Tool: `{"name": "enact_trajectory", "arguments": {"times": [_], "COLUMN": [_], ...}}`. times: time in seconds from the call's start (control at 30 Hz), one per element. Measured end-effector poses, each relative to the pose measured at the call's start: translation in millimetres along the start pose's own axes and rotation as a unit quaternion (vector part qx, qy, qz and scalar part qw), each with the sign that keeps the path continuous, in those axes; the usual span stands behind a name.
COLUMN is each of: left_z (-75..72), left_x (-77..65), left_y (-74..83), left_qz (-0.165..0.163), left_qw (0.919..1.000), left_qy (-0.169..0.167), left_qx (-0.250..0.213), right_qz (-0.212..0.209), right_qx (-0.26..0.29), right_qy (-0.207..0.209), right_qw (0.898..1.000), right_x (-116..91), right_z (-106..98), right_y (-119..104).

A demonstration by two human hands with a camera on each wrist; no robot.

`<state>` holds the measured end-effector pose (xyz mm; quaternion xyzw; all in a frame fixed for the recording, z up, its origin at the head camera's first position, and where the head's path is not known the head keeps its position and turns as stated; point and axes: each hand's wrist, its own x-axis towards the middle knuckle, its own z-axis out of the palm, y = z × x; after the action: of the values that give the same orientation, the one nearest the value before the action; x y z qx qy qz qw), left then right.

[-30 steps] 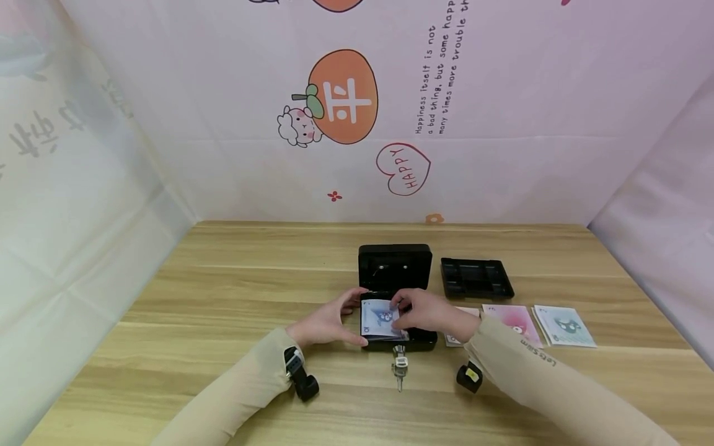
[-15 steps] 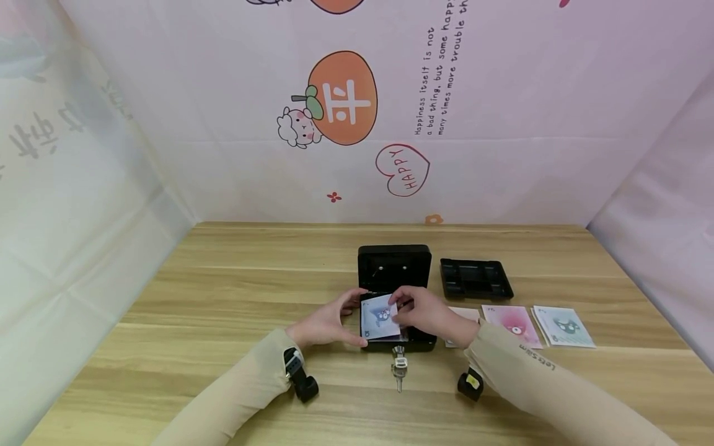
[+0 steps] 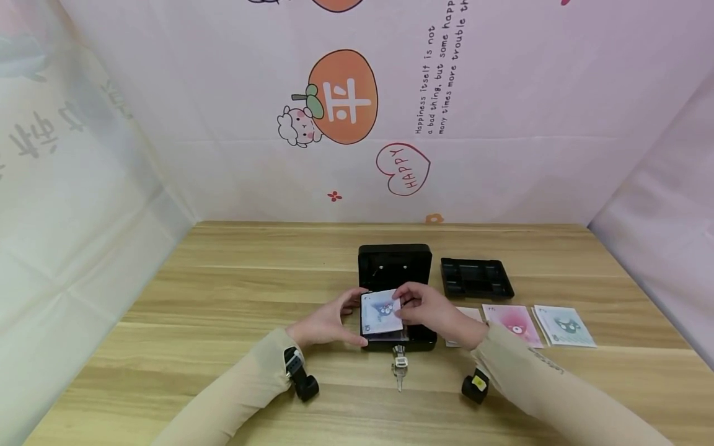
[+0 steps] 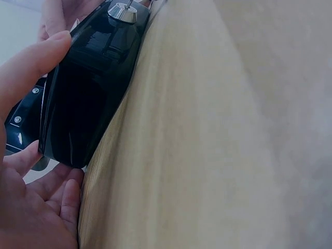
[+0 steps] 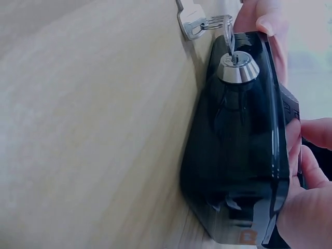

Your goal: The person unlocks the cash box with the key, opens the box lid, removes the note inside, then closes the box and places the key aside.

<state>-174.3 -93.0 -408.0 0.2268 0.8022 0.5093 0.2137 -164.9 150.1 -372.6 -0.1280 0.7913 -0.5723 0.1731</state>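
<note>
A small black cash box (image 3: 421,344) stands on the table with its lid (image 3: 393,257) raised. My left hand (image 3: 328,322) holds the box by its left side, thumb at the front corner and fingers behind, as the left wrist view also shows. My right hand (image 3: 432,311) pinches the right edge of a blue-printed play banknote (image 3: 382,313). The note is over the left part of the box, tilted, with its near edge short of the front wall. In the right wrist view a key sits in the silver lock (image 5: 238,67), with a second key (image 5: 191,19) hanging from its ring.
A black compartment tray (image 3: 474,279) lies right of the box. Along the right are a pink banknote stack (image 3: 512,322), a green stack (image 3: 569,326) and a paler stack (image 3: 465,313), partly under the right arm. A printed cloth (image 3: 251,173) stands behind the wooden table (image 3: 251,266).
My right hand has lifted the blue banknote and shifted it slightly toward the back of the box, uncovering more of the box's front interior. The left hand has stayed in place.
</note>
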Motion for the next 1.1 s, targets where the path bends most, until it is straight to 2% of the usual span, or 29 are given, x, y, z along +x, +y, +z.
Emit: {"name": "enact_trajectory", "arguments": {"times": [0.63,1.1], "left_z": [-1.0,0.5], "left_x": [-2.0,-2.4], "left_y": [7.3,4.0], "left_qz": [0.006,0.003], "left_qw": [1.0,0.9999], "left_qy": [-0.003,0.008], "left_qx": [0.004,0.009], "right_qz": [0.016,0.029], "right_qx": [0.023,0.031], "right_qy": [-0.004,-0.002], "right_qw": [1.0,0.999], "right_x": [-16,-29], "right_z": [-34,-48], "right_y": [8,18]}}
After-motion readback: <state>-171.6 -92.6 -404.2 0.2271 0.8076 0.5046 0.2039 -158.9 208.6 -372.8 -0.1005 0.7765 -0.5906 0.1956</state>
